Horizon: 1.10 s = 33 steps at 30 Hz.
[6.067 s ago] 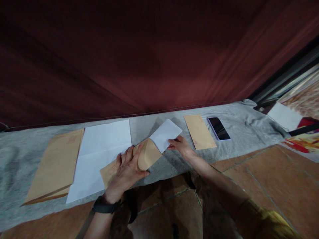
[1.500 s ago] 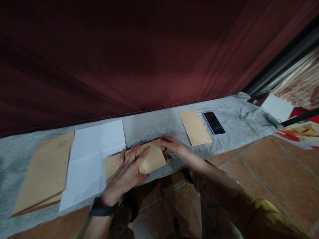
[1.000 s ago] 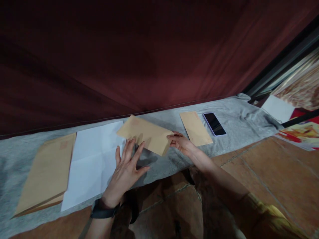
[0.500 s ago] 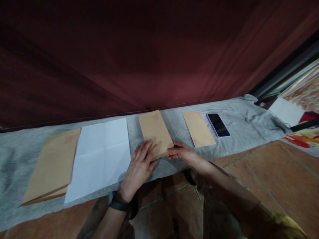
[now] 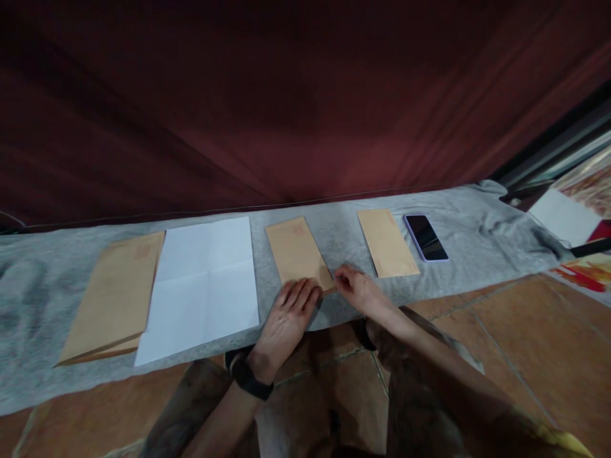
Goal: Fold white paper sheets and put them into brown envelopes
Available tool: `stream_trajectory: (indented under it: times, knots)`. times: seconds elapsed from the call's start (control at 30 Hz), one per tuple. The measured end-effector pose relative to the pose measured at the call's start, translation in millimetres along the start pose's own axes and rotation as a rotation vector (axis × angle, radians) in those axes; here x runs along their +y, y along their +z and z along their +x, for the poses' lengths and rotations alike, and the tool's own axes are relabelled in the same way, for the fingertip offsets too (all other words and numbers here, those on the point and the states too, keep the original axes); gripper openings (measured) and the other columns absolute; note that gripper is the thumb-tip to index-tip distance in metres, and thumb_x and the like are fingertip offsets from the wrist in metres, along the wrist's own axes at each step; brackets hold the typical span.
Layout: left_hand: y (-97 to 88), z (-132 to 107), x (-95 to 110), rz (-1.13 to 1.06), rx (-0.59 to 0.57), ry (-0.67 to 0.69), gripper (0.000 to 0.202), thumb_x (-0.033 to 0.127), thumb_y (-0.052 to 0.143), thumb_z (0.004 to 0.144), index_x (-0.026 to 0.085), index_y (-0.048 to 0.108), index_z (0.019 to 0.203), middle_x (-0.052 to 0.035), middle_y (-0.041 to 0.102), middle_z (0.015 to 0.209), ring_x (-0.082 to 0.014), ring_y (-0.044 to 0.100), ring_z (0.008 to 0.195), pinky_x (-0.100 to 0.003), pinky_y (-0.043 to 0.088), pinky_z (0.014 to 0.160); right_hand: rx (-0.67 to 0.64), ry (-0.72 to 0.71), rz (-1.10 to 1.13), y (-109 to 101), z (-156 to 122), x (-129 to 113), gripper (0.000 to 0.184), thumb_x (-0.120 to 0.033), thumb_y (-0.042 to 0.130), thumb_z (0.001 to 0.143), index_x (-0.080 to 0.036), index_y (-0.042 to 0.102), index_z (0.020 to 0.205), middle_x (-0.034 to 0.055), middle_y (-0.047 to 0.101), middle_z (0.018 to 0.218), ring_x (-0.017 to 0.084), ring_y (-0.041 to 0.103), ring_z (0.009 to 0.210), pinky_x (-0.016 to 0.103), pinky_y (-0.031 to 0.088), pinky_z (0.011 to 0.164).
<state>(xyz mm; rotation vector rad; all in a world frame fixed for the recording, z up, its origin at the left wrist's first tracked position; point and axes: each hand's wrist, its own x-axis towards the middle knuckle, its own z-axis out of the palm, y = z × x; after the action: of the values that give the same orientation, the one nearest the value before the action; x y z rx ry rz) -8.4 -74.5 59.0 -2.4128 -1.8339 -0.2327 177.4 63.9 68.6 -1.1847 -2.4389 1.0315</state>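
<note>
A brown paper envelope [image 5: 294, 248] with a faint red print near its far end lies on the grey cloth in front of me. My left hand [image 5: 289, 313] rests across its near end, palm down and fingers laid flat, with a dark band on the wrist. At the near right corner of the envelope is my right hand [image 5: 357, 287], its fingers curled closed. Whether those fingers pinch the paper edge is hidden. Left of the envelope lies a creased white sheet of paper [image 5: 205, 286].
A larger brown envelope [image 5: 114, 292] lies far left, its near end gaping slightly. To the right are another small brown envelope [image 5: 387, 243] and a phone [image 5: 426, 238] in a purple case. The grey cloth [image 5: 470, 235] ends at a dark red curtain [image 5: 305, 127] behind.
My left hand has slid right along the envelope's near end and lies flatter. The right hand's fingers have curled in at the corner. The view has shifted slightly.
</note>
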Motion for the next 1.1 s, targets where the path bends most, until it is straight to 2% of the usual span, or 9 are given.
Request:
stream_trajectory:
  times: [0.07,0.2,0.3,0.4,0.63,0.8,0.9,1.0,1.1]
  knots:
    - [2.2,1,10,0.025,-0.005,-0.024,0.050,0.006,0.044,0.092,0.013,0.051,0.141,-0.0153,0.052,0.149,-0.0263,0.050,0.137,-0.048,0.039,0.117,0.097,-0.134,-0.082,2,1,-2,0.024,-0.016,0.053,0.092,-0.019,0.064,0.113,0.0089,0.070,0.104,0.021,0.067,0.094,0.034,0.053,0.085]
    - [4.4,2,28,0.091,-0.007,-0.119,0.048,0.006,0.042,0.091,0.006,0.055,0.137,-0.0208,0.054,0.146,-0.0289,0.053,0.135,-0.047,0.044,0.114,0.068,-0.363,-0.048,18,1,-3,0.035,-0.016,0.049,0.096,-0.020,0.062,0.128,0.0117,0.062,0.133,0.022,0.057,0.125,0.040,0.046,0.108]
    - [3.1,2,33,0.103,-0.014,-0.160,0.048,0.005,0.041,0.091,0.009,0.057,0.136,-0.0192,0.057,0.143,-0.0280,0.054,0.134,-0.046,0.046,0.111,0.008,-0.444,-0.053,29,-2,-1,0.041,-0.019,0.047,0.098,-0.021,0.058,0.137,0.0117,0.056,0.144,0.022,0.049,0.136,0.046,0.039,0.116]
    - [-0.5,1,32,0.109,-0.026,-0.191,0.047,0.005,0.041,0.091,0.008,0.058,0.135,-0.0197,0.059,0.142,-0.0282,0.056,0.132,-0.045,0.047,0.110,-0.039,-0.466,-0.107,30,-5,0,0.044,-0.021,0.047,0.099,-0.022,0.053,0.143,0.0118,0.050,0.151,0.023,0.044,0.142,0.048,0.035,0.119]
    - [-6.1,-1,32,0.078,-0.017,-0.232,0.044,0.004,0.041,0.091,0.008,0.060,0.130,-0.0194,0.061,0.138,-0.0276,0.059,0.129,-0.042,0.051,0.105,-0.191,-0.531,-0.263,12,-12,-6,0.054,-0.015,0.057,0.091,-0.020,0.050,0.145,0.0124,0.047,0.153,0.023,0.042,0.142,0.046,0.033,0.121]
    - [-8.2,-3,23,0.090,0.006,-0.211,0.039,0.003,0.042,0.090,0.010,0.064,0.121,-0.0185,0.067,0.130,-0.0268,0.064,0.120,-0.040,0.055,0.097,-0.115,-0.503,-0.268,25,-21,-7,0.052,-0.016,0.055,0.093,-0.017,0.050,0.144,0.0151,0.045,0.154,0.026,0.040,0.144,0.049,0.033,0.120]
    - [-10.1,-5,16,0.100,0.024,-0.172,0.034,0.003,0.043,0.090,0.013,0.067,0.111,-0.0169,0.069,0.125,-0.0263,0.066,0.116,-0.041,0.055,0.095,-0.050,-0.513,-0.238,32,-21,-8,0.045,-0.018,0.052,0.096,-0.020,0.055,0.140,0.0129,0.050,0.150,0.026,0.043,0.141,0.050,0.033,0.120]
    - [-10.3,-6,10,0.097,0.044,-0.166,0.031,0.004,0.044,0.090,0.013,0.069,0.105,-0.0166,0.070,0.122,-0.0267,0.066,0.114,-0.042,0.055,0.096,-0.046,-0.555,-0.236,30,-15,-11,0.039,-0.016,0.051,0.097,-0.022,0.059,0.134,0.0100,0.058,0.142,0.024,0.051,0.134,0.046,0.038,0.118]
    - [-8.4,-7,7,0.071,0.064,-0.168,0.032,0.004,0.043,0.090,0.013,0.068,0.108,-0.0168,0.071,0.120,-0.0270,0.066,0.114,-0.042,0.055,0.097,-0.056,-0.590,-0.264,24,-9,-11,0.039,-0.012,0.051,0.096,-0.022,0.061,0.132,0.0091,0.062,0.137,0.023,0.056,0.128,0.043,0.044,0.113]
